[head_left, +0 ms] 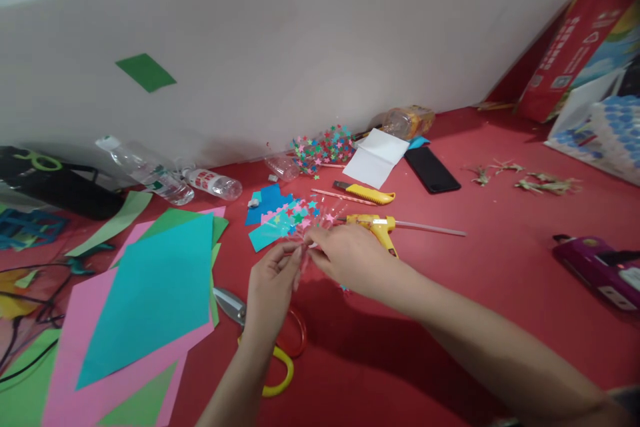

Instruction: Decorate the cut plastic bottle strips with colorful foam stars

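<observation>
My left hand [274,273] and my right hand [347,255] meet over the red table, fingertips pinched close together. Between them is a piece of clear film with coloured stars [301,213], spreading out above the fingers and gathered at the pinch. A small white bit [313,245] shows at my right fingertips; I cannot make out what it is. Under my left wrist lie scissors [280,373] with a yellow and a red handle. Just beyond my right hand rests a yellow glue gun [381,228] with a clear glue stick in its back.
A yellow box cutter [367,192], a black phone [431,169] and a folded white paper [376,157] lie farther back. Coloured paper sheets [150,300] cover the left side. Plastic bottles [213,183] lie along the white partition [300,47]. A purple device [603,270] sits right.
</observation>
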Motion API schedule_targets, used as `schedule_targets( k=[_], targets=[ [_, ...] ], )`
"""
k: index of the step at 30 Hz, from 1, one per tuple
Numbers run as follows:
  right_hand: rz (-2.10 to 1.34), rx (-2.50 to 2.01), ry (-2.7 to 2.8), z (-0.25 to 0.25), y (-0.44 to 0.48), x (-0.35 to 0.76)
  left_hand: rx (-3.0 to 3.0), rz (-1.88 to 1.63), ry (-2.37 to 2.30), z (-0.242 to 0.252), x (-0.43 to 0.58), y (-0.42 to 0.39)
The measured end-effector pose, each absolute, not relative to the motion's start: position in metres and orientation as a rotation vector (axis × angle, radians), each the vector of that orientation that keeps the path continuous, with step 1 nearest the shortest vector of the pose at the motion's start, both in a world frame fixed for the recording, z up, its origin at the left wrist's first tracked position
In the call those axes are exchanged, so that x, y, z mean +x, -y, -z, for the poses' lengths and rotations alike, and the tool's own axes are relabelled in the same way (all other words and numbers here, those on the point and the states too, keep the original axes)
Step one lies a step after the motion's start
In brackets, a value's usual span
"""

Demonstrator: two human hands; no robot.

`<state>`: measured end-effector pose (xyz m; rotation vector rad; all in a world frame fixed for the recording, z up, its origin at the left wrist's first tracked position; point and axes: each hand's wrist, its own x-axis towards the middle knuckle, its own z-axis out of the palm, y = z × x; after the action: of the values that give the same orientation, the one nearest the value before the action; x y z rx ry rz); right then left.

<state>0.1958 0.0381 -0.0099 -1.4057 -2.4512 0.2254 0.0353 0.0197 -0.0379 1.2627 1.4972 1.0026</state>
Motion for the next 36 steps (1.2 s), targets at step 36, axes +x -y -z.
schedule_targets(
  k=[36],
  targets=[
    [-0.381, -1.496, 2.429, 0.029, -0.042, 0.187, 1.623, -0.734, -1.825, 0.029, 0.041, -0.012]
  ],
)
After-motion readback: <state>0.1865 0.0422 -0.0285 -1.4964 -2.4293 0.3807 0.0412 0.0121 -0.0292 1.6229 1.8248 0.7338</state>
